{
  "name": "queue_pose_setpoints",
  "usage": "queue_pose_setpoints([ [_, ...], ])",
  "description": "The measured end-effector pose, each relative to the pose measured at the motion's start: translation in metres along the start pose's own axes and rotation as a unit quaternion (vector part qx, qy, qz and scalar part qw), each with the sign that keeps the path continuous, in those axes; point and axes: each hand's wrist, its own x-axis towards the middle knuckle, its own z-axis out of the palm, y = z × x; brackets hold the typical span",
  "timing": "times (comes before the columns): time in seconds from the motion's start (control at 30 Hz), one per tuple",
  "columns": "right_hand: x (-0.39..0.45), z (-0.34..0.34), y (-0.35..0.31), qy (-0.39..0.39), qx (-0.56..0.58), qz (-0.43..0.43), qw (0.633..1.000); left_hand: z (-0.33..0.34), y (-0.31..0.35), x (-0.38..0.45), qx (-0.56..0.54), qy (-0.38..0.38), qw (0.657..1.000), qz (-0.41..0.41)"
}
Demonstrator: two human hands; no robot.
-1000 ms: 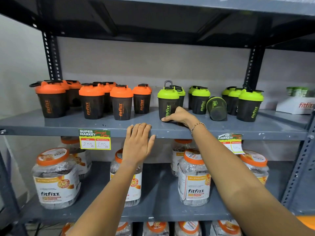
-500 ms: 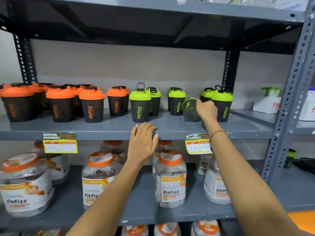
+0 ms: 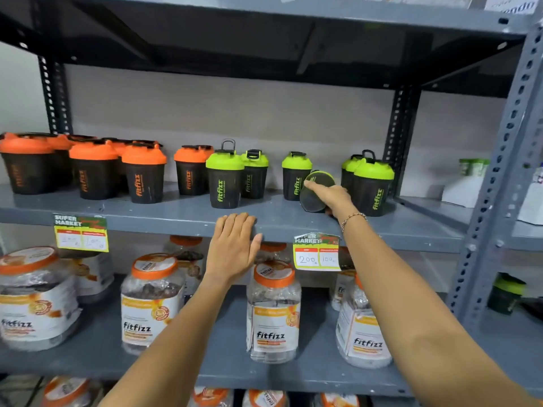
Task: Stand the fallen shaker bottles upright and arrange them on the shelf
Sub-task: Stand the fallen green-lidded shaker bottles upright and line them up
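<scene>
Fingers of the left hand [image 3: 233, 245] lie flat and open on the shelf [image 3: 176, 218] edge. Farther back, the right hand [image 3: 330, 198] grips the fallen shaker bottle [image 3: 316, 190] — on its side, base outward — between upright green-lidded shakers [image 3: 372, 183].

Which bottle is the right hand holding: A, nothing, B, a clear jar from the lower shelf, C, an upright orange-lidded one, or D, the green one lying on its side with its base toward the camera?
D: the right hand wraps the fallen shaker bottle, whose round base faces the camera between upright green-lidded bottles.
</scene>
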Motion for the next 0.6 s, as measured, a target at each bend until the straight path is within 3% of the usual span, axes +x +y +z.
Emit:
queue_pose_setpoints([
  [0.2, -0.001, -0.009, 0.007, -0.048, 0.182, 0.013, 0.982, 0.006, 0.001, -0.001, -0.007, 0.028, 1.000, 0.000],
  [0.33, -0.016, -0.011, 0.015, -0.144, 0.364, 0.027, 0.920, 0.006, 0.001, 0.000, -0.026, 0.050, 0.998, -0.003],
  [0.43, -0.024, -0.004, 0.012, -0.208, 0.431, 0.013, 0.878, 0.006, 0.000, 0.000, -0.044, 0.065, 0.997, 0.007],
  [0.6, -0.027, 0.006, -0.003, -0.194, 0.337, -0.026, 0.921, 0.007, -0.003, -0.001, -0.048, 0.075, 0.996, 0.022],
])
